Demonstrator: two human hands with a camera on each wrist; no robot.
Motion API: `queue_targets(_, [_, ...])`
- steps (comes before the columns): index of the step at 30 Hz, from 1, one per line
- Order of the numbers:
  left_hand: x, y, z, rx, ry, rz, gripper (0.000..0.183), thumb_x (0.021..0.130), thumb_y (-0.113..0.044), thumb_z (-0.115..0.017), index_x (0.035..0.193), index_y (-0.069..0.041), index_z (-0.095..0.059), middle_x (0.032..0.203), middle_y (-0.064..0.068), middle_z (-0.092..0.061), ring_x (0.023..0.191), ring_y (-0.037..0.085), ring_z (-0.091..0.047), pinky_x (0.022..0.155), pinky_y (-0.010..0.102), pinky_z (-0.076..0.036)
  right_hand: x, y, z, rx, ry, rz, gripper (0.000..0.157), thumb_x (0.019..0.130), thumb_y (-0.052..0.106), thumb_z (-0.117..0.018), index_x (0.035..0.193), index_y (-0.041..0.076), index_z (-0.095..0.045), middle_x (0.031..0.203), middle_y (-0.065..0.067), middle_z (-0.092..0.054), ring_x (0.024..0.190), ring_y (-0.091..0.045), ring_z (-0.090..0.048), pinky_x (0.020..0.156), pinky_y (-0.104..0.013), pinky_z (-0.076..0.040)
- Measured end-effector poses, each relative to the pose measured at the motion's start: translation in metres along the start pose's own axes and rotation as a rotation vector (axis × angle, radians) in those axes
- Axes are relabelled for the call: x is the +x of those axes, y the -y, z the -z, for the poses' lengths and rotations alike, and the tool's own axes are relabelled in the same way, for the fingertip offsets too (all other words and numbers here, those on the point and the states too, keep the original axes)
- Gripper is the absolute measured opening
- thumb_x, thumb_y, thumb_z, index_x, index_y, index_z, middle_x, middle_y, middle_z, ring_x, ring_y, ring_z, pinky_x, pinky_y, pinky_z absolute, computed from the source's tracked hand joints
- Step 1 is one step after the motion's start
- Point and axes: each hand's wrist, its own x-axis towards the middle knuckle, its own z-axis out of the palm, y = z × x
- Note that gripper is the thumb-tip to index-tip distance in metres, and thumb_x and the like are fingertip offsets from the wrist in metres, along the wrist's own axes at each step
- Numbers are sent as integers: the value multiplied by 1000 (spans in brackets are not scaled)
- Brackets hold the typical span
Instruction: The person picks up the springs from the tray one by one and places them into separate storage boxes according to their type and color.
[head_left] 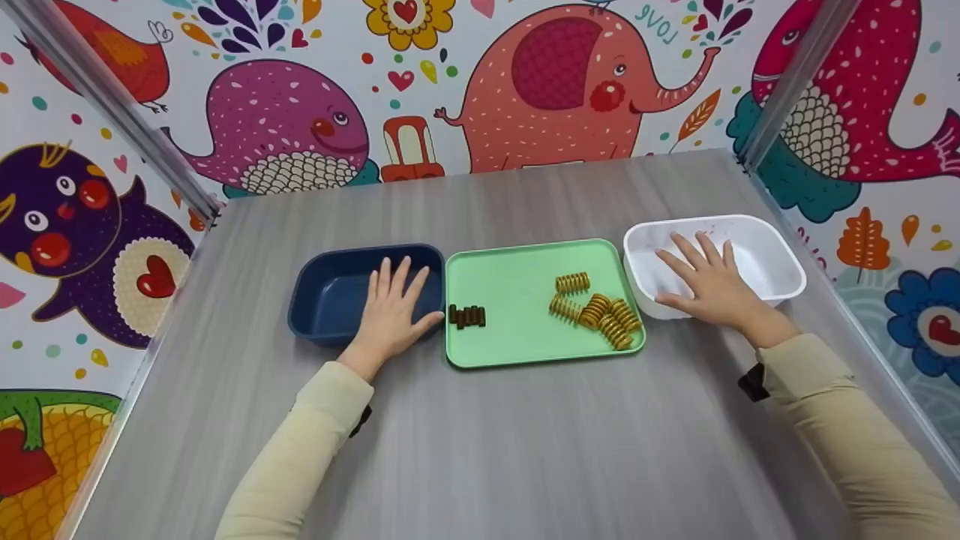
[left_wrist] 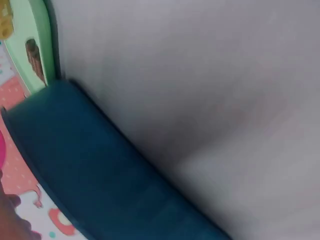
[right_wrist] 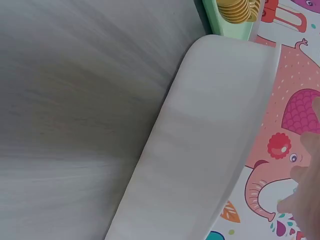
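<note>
My left hand [head_left: 390, 315], fingers spread, hovers over the right part of a dark blue bin [head_left: 322, 330]. With its fingers also spread, my right hand [head_left: 709, 281] is over a white bin [head_left: 772, 277]. Neither hand holds anything. Between the bins lies a light green tray [head_left: 510, 285]. A small cluster of short dark brown rods [head_left: 469, 316] sits at its left edge. Several gold coil springs [head_left: 596, 311] are heaped on its right side, one of them slightly apart at the back. In the left wrist view the blue bin's outer wall [left_wrist: 100, 160] fills much of the frame.
All of this stands on a grey wood-grain table [head_left: 480, 442]. Printed cartoon panels [head_left: 420, 82] rise behind and at both sides, with metal posts [head_left: 795, 82] at the back corners. The tray's short sides lie close against both bins.
</note>
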Motion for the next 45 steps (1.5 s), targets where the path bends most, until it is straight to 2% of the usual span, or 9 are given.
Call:
queue_targets(7, [-6, -19, -1, 15, 0, -109, 75, 87, -54, -51, 145, -11, -28, 150, 18, -17, 138, 40, -8, 110, 52, -8, -4, 9, -2, 21, -32, 78, 72, 86, 47, -57, 143, 14, -31, 150, -19, -17, 135, -46, -6, 102, -67, 0])
queue_targets(13, [-17, -40, -10, -8, 13, -297, 74, 86, -51, -55, 143, -10, -32, 148, 20, -22, 136, 44, -13, 108, 53, -15, -10, 13, -6, 23, -31, 82, 71, 84, 45, -60, 143, 15, -33, 149, -20, -19, 135, -46, -9, 101, -67, -3])
queue_targets(17, [-24, -53, -21, -41, 54, -420, 72, 87, -49, -55, 143, -9, -33, 148, 20, -23, 136, 43, -14, 108, 53, -17, -10, 14, -8, 19, -35, 81, 70, 84, 44, -61, 142, 14, -34, 149, -19, -20, 134, -47, -10, 101, -67, -5])
queue_targets(20, [-28, -60, -30, -44, 108, -481, 71, 88, -50, -52, 143, -10, -32, 148, 19, -22, 137, 42, -13, 108, 53, -16, -9, 13, -10, 25, -29, 76, 71, 84, 45, -60, 142, 15, -33, 149, -19, -19, 135, -46, -9, 101, -67, -4])
queue_targets(24, [-31, -67, -41, -27, 208, -497, 70, 90, -53, -45, 146, -14, -26, 151, 17, -18, 138, 40, -9, 109, 52, -13, -6, 14, -11, 39, -14, 68, 72, 84, 46, -59, 142, 14, -33, 150, -19, -17, 136, -44, -6, 102, -66, -2])
queue_targets(28, [-33, -68, -50, -12, 277, -493, 71, 91, -54, -43, 147, -15, -22, 152, 13, -15, 139, 37, -7, 110, 48, -12, -3, 16, -12, 51, -9, 66, 72, 84, 46, -60, 142, 12, -33, 150, -19, -16, 136, -44, -7, 103, -65, -2])
queue_targets(33, [-35, -64, -53, -24, 317, -512, 74, 90, -56, -44, 147, -15, -22, 152, 14, -15, 139, 37, -8, 110, 49, -13, 4, 21, -10, 43, -12, 86, 72, 84, 42, -62, 142, 10, -34, 150, -19, -16, 135, -46, -8, 103, -65, -3])
queue_targets(39, [-34, -57, -52, 5, 329, -530, 74, 89, -55, -46, 146, -13, -24, 150, 15, -21, 138, 39, -13, 108, 52, -15, 11, 27, -7, 33, 0, 99, 72, 84, 45, -61, 141, 9, -35, 151, -18, -17, 135, -46, -8, 103, -65, -2])
queue_targets(45, [-33, -53, -48, 37, 363, -511, 73, 89, -56, -44, 147, -17, -23, 151, 12, -20, 138, 37, -14, 108, 54, -13, 18, 33, -8, 16, 2, 122, 72, 84, 48, -59, 140, 8, -38, 149, -20, -20, 135, -46, -10, 103, -64, -4])
